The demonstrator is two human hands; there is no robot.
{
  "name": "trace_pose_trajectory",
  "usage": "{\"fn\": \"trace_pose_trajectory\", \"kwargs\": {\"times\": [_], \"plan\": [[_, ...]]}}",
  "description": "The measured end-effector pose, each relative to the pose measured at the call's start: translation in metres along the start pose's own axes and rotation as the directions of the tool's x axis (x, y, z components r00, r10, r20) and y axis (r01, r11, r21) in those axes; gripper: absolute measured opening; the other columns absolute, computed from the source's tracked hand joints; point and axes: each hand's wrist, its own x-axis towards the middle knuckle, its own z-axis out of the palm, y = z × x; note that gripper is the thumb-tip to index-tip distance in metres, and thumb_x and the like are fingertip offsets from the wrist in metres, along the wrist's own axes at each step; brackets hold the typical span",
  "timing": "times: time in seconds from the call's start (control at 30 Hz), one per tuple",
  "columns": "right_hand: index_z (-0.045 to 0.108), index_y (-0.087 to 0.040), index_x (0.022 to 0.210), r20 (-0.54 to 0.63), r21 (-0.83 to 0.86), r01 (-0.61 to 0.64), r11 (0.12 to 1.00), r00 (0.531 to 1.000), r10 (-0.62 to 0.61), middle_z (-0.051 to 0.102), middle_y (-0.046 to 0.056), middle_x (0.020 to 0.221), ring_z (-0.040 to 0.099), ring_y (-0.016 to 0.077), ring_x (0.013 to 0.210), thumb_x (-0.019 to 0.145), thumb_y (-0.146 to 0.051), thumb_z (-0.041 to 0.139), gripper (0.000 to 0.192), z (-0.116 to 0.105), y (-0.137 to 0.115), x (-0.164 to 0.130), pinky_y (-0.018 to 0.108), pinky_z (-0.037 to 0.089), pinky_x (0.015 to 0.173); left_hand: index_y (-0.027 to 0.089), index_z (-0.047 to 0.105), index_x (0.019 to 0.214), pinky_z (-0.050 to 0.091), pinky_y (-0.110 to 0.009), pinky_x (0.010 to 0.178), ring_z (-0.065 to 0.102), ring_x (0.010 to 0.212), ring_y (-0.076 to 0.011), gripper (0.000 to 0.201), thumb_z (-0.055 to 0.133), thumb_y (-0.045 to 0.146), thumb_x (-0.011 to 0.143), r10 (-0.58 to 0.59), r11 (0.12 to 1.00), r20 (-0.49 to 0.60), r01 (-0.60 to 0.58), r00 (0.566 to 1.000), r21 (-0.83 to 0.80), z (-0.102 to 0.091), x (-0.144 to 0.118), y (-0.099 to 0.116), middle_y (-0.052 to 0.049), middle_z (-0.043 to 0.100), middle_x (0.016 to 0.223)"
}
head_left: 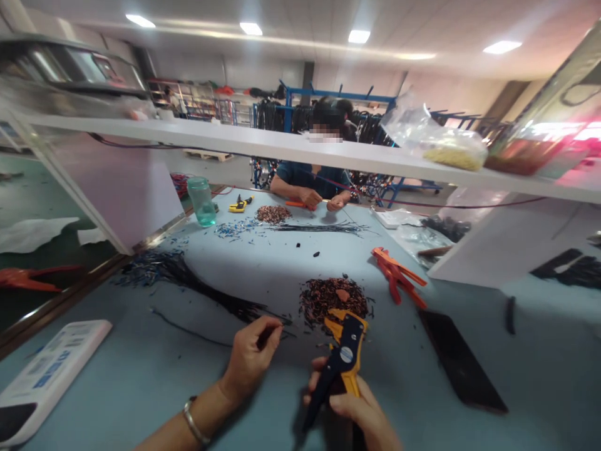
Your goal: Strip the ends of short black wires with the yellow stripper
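1. The left hand (pixel 251 357) pinches the end of a thin black wire (pixel 275 327) between pressed fingers, low on the pale blue table (pixel 141 369).
2. The right hand (pixel 350 407) wraps its fingers around a yellow-and-black wire stripper (pixel 342 357), jaws up.
3. A brown heap of stripped insulation bits (pixel 333 297) lies just beyond the stripper.
4. A bundle of black wires (pixel 188 279) lies left.

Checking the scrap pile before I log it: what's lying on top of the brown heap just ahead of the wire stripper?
A small orange piece sits on the brown heap. The wire stripper, in the right hand, covers the near edge.
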Motion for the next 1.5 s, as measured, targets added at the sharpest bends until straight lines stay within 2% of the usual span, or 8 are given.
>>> {"fn": "trace_pose_trajectory", "kwargs": {"times": [0.13,0.3,0.8,1.07,1.27,1.33,1.4,1.5], "plan": [[0.067,-0.015,0.107,0.123,0.139,-0.122,0.983,0.987,0.105,0.074,0.006,0.090,0.070,0.0267,0.085,0.056,-0.017,0.071,0.051,-0.004,0.003,0.004,0.038,0.049,0.079,0.017,0.065,0.075,0.046,-0.017,0.053,0.058,0.054,-0.0100,0.015,0.054,0.019,0.086,0.043,0.999,0.051,-0.043,0.998,-0.001,0.000,-0.003,0.007,0.002,0.063,0.062],[0.061,-0.018,0.112,0.247,0.222,-0.145,0.964,0.965,0.088,0.071,0.004,0.092,0.068,0.0269,0.090,0.055,-0.015,0.069,0.057,-0.003,0.006,0.005,0.038,0.049,0.077,0.017,0.065,0.075,0.044,-0.016,0.051,0.056,0.053,-0.0096,0.015,0.055,0.019,0.087,0.045,0.999,0.086,-0.043,0.995,-0.015,0.001,-0.004,0.012,0.002,0.063,0.062],[0.059,-0.014,0.115,0.236,0.043,-0.103,0.994,0.968,0.091,0.071,0.008,0.090,0.070,0.0215,0.071,0.064,-0.029,0.073,0.055,-0.005,0.004,0.006,0.030,0.047,0.065,0.016,0.064,0.076,0.045,-0.017,0.053,0.057,0.055,-0.0103,0.018,0.053,0.021,0.088,-0.005,0.999,0.136,0.011,0.991,-0.040,0.002,-0.009,0.011,0.002,0.062,0.062],[0.063,-0.021,0.111,-0.043,-0.179,0.211,0.961,0.974,-0.222,0.070,0.005,0.087,0.066,0.0241,0.078,0.065,-0.045,0.080,0.055,-0.016,-0.012,0.001,0.036,0.049,0.074,0.016,0.064,0.077,0.045,-0.016,0.049,0.056,0.051,-0.0094,0.014,0.055,0.017,0.087,0.087,0.996,-0.054,-0.085,0.995,0.024,-0.002,0.002,0.007,0.002,0.062,0.061],[0.064,-0.021,0.109,-0.108,-0.221,0.230,0.948,0.960,-0.259,0.070,0.005,0.082,0.067,0.0256,0.072,0.062,-0.047,0.082,0.056,-0.024,-0.001,0.011,0.037,0.051,0.069,0.018,0.063,0.084,0.046,-0.020,0.052,0.056,0.052,-0.0103,0.010,0.053,0.015,0.087,0.263,0.963,-0.148,-0.249,0.953,0.107,-0.015,-0.001,0.006,0.001,0.062,0.061],[0.065,-0.020,0.107,-0.103,-0.234,0.210,0.949,0.965,-0.239,0.070,0.005,0.081,0.066,0.0253,0.071,0.061,-0.048,0.082,0.057,-0.023,0.002,0.012,0.036,0.051,0.069,0.020,0.065,0.086,0.047,-0.022,0.051,0.058,0.051,-0.0118,0.010,0.055,0.016,0.083,0.439,0.892,-0.095,-0.422,0.893,0.162,-0.026,0.000,0.011,0.000,0.065,0.060],[0.066,-0.019,0.106,-0.106,-0.250,0.199,0.948,0.967,-0.231,0.071,0.006,0.081,0.066,0.0250,0.069,0.061,-0.049,0.082,0.057,-0.022,0.003,0.013,0.037,0.050,0.070,0.023,0.067,0.088,0.045,-0.024,0.045,0.059,0.047,-0.0135,0.013,0.056,0.019,0.082,0.621,0.748,0.082,-0.620,0.780,0.236,-0.038,0.007,0.025,-0.002,0.068,0.061],[0.067,-0.019,0.106,-0.099,-0.260,0.208,0.943,0.966,-0.240,0.071,0.006,0.079,0.065,0.0252,0.068,0.060,-0.049,0.082,0.056,-0.024,0.004,0.015,0.038,0.051,0.070,0.029,0.071,0.086,0.039,-0.026,0.034,0.059,0.042,-0.0151,0.014,0.058,0.028,0.083,0.491,0.739,0.511,-0.648,0.706,0.185,-0.056,0.026,0.062,-0.003,0.071,0.064]]}}
